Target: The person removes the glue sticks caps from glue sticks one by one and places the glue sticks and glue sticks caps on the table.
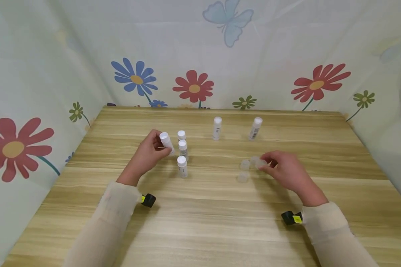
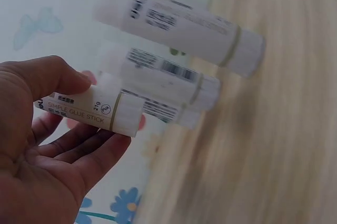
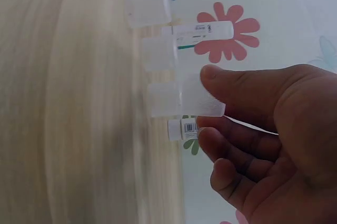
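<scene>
My left hand [image 1: 147,154] holds a white glue stick [image 1: 166,141] between thumb and fingers, at the left of the table. Its printed label reads "SIMPLE GLUE STICK" in the left wrist view. Just right of it stand three more upright glue sticks [image 1: 182,168] in a rough row. My right hand [image 1: 289,170] pinches a translucent ribbed cap [image 3: 202,95] between thumb and fingers. In the right wrist view this cap overlaps the edge of another clear cap [image 3: 162,100]. Two further caps [image 1: 243,177] sit close by on the table.
Toward the back of the wooden table [image 1: 200,222] stand two separate glue sticks, one near the middle [image 1: 217,128] and one farther right [image 1: 255,129]. A flower-printed curtain [image 1: 254,55] hangs behind the table and along both sides.
</scene>
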